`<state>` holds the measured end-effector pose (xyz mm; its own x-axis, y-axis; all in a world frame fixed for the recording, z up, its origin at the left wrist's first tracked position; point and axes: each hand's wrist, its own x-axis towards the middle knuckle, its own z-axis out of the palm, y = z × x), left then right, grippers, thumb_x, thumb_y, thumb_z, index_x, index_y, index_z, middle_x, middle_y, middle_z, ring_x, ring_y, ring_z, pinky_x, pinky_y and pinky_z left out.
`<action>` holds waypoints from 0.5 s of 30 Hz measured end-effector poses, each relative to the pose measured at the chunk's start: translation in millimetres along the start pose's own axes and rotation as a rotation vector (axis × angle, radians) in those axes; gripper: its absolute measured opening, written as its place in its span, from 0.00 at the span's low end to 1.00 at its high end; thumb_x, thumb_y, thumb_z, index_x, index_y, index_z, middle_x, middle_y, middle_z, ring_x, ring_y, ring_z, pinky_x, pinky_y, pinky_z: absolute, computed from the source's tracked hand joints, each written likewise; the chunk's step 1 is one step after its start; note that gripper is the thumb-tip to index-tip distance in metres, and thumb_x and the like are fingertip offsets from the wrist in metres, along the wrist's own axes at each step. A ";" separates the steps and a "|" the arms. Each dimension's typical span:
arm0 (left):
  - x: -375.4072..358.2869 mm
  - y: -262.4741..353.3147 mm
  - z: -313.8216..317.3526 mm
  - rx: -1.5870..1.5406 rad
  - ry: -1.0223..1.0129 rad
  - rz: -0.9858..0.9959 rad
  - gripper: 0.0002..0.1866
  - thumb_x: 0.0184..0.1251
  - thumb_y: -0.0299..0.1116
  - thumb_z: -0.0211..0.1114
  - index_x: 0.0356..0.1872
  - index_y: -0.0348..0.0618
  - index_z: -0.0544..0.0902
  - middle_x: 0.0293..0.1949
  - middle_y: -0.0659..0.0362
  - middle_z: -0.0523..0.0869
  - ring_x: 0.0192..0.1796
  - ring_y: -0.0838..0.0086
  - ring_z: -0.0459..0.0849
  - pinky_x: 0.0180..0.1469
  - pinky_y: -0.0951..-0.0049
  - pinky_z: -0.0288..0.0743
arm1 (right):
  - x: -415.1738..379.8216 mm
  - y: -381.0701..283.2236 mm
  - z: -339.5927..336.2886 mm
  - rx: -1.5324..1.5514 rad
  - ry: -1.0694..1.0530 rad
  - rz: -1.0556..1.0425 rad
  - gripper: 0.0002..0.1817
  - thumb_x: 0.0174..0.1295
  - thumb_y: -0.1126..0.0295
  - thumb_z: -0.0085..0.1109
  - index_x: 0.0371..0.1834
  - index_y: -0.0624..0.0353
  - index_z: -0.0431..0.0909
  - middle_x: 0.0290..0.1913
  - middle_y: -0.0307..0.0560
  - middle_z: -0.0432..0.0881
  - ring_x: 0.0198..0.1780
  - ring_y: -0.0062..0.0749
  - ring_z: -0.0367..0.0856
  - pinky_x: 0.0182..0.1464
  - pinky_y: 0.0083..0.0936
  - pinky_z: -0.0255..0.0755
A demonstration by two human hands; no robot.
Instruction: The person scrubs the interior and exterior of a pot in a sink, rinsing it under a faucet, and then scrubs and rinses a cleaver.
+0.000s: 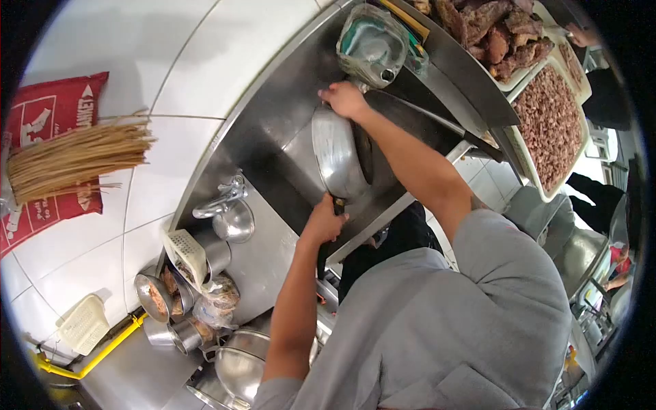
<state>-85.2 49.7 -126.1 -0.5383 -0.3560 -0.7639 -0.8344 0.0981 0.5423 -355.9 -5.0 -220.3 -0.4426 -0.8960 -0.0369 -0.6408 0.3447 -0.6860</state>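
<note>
A shiny metal pan [336, 154] is tilted on its side over the dark sink area [294, 164], between my two hands. My left hand [326, 220] is closed round the pan's dark handle at its lower end. At the upper end, my right hand [345, 100] grips the pan's rim. Just above my right hand is a cloudy plastic container [373, 46] with a dark round opening. A dark round edge shows behind the pan, partly hidden by it.
A metal faucet [222, 197] and small bowl [234, 221] are at left. Pots [242, 362] stand lower left. Trays of chopped meat [550, 119] and large meat pieces [488, 34] are upper right. Another person's hand [581, 34] shows there. A red bag [55, 160] hangs on the wall.
</note>
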 end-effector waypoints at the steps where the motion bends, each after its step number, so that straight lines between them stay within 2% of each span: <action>1: 2.9 -5.6 0.0 -0.002 0.007 0.004 0.31 0.60 0.24 0.65 0.63 0.35 0.61 0.37 0.42 0.82 0.19 0.63 0.80 0.19 0.63 0.73 | -21.8 -20.5 -10.5 0.129 0.021 0.042 0.16 0.64 0.59 0.50 0.33 0.58 0.83 0.37 0.52 0.82 0.48 0.49 0.79 0.47 0.46 0.75; 2: 2.6 -5.1 -1.1 -0.050 -0.011 -0.043 0.36 0.60 0.23 0.66 0.68 0.42 0.58 0.37 0.48 0.81 0.17 0.69 0.76 0.16 0.68 0.70 | -48.1 -43.0 -16.3 -0.005 0.074 -0.062 0.14 0.62 0.59 0.53 0.31 0.57 0.83 0.37 0.50 0.82 0.50 0.47 0.79 0.51 0.47 0.75; 3: 1.9 -5.2 -0.4 -0.059 -0.006 -0.042 0.36 0.60 0.23 0.66 0.68 0.42 0.58 0.37 0.48 0.81 0.17 0.69 0.76 0.16 0.68 0.70 | -69.9 -42.0 10.3 -0.186 0.281 -0.415 0.12 0.59 0.61 0.55 0.28 0.57 0.82 0.37 0.50 0.81 0.51 0.45 0.78 0.55 0.47 0.73; 4: 0.2 -6.5 -0.7 -0.041 -0.004 -0.037 0.36 0.60 0.23 0.66 0.68 0.42 0.58 0.37 0.48 0.81 0.16 0.70 0.75 0.15 0.68 0.69 | -93.5 -61.0 7.5 0.138 0.462 -0.503 0.17 0.63 0.58 0.57 0.22 0.58 0.80 0.41 0.53 0.81 0.48 0.50 0.79 0.54 0.45 0.73; 5: 0.3 -5.8 -1.7 -0.023 0.002 -0.027 0.35 0.60 0.23 0.66 0.68 0.42 0.59 0.36 0.48 0.81 0.15 0.71 0.75 0.14 0.68 0.68 | -98.3 -68.7 4.2 0.164 0.421 -0.469 0.15 0.63 0.59 0.57 0.24 0.58 0.82 0.42 0.53 0.81 0.47 0.52 0.80 0.53 0.45 0.74; 6: 0.1 -3.8 -4.0 -0.024 0.012 -0.024 0.35 0.60 0.23 0.66 0.68 0.42 0.59 0.36 0.48 0.81 0.15 0.71 0.75 0.14 0.68 0.68 | -81.9 -62.1 2.5 0.172 0.283 -0.307 0.16 0.63 0.58 0.57 0.25 0.58 0.83 0.40 0.54 0.81 0.47 0.51 0.81 0.52 0.44 0.74; 7: -1.9 -3.6 -4.5 -0.004 0.013 -0.023 0.35 0.60 0.24 0.66 0.67 0.41 0.59 0.39 0.45 0.81 0.21 0.64 0.79 0.20 0.65 0.73 | -56.8 -50.5 -0.6 0.180 0.142 -0.142 0.16 0.62 0.57 0.58 0.26 0.58 0.83 0.38 0.54 0.82 0.47 0.50 0.81 0.50 0.42 0.74; 8: -8.7 -6.6 -0.9 0.015 0.005 -0.032 0.35 0.60 0.25 0.67 0.67 0.40 0.59 0.42 0.42 0.82 0.27 0.58 0.84 0.27 0.61 0.78 | -22.9 -24.9 9.2 0.180 0.058 0.020 0.19 0.63 0.55 0.57 0.26 0.60 0.83 0.32 0.57 0.81 0.43 0.50 0.82 0.46 0.42 0.74; 9: -11.0 -15.0 5.7 0.010 0.004 -0.040 0.35 0.60 0.25 0.67 0.67 0.40 0.59 0.42 0.42 0.82 0.27 0.58 0.84 0.27 0.61 0.78 | 1.8 -9.4 3.1 0.213 -0.048 0.124 0.20 0.64 0.54 0.54 0.25 0.61 0.83 0.28 0.58 0.81 0.38 0.52 0.81 0.44 0.43 0.74; 11: -4.9 -31.3 11.9 0.275 0.144 0.216 0.33 0.61 0.30 0.67 0.64 0.34 0.62 0.51 0.34 0.80 0.51 0.44 0.82 0.52 0.54 0.76 | 16.4 11.6 19.3 0.257 -0.080 0.066 0.20 0.64 0.56 0.54 0.25 0.62 0.82 0.28 0.59 0.80 0.35 0.55 0.80 0.43 0.44 0.74; 12: -3.5 -29.2 11.1 0.274 0.151 0.223 0.33 0.61 0.30 0.67 0.64 0.34 0.62 0.51 0.34 0.80 0.51 0.44 0.82 0.52 0.54 0.76 | 6.9 -1.8 13.7 0.127 -0.033 -0.019 0.20 0.64 0.57 0.55 0.24 0.62 0.82 0.28 0.58 0.80 0.35 0.54 0.80 0.43 0.44 0.74; 13: -2.4 -28.0 12.3 0.269 0.118 0.151 0.33 0.61 0.31 0.67 0.64 0.33 0.61 0.52 0.33 0.79 0.55 0.42 0.78 0.57 0.53 0.73 | -16.6 -25.9 7.6 -0.005 0.007 -0.107 0.19 0.64 0.57 0.55 0.23 0.62 0.81 0.28 0.57 0.80 0.35 0.53 0.80 0.43 0.43 0.75; 14: -3.7 -28.6 15.5 0.262 0.078 0.073 0.33 0.61 0.32 0.67 0.64 0.33 0.61 0.53 0.32 0.78 0.60 0.39 0.74 0.62 0.53 0.69 | -47.2 -53.3 -6.9 -0.053 0.066 -0.303 0.19 0.64 0.58 0.55 0.22 0.61 0.80 0.29 0.54 0.79 0.36 0.51 0.80 0.44 0.42 0.76; 15: -7.7 -29.4 16.8 0.256 0.076 0.067 0.33 0.61 0.32 0.67 0.64 0.33 0.61 0.53 0.32 0.78 0.60 0.39 0.74 0.62 0.53 0.69 | -66.4 -57.1 3.0 -0.137 0.039 -0.536 0.18 0.64 0.59 0.54 0.23 0.60 0.81 0.30 0.53 0.79 0.37 0.50 0.80 0.45 0.43 0.76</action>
<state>-58.4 65.2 -142.0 -0.5912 -0.4087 -0.6953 -0.8050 0.3518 0.4776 -288.0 33.9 -180.8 -0.0537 -0.9458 0.3202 -0.8574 -0.1207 -0.5003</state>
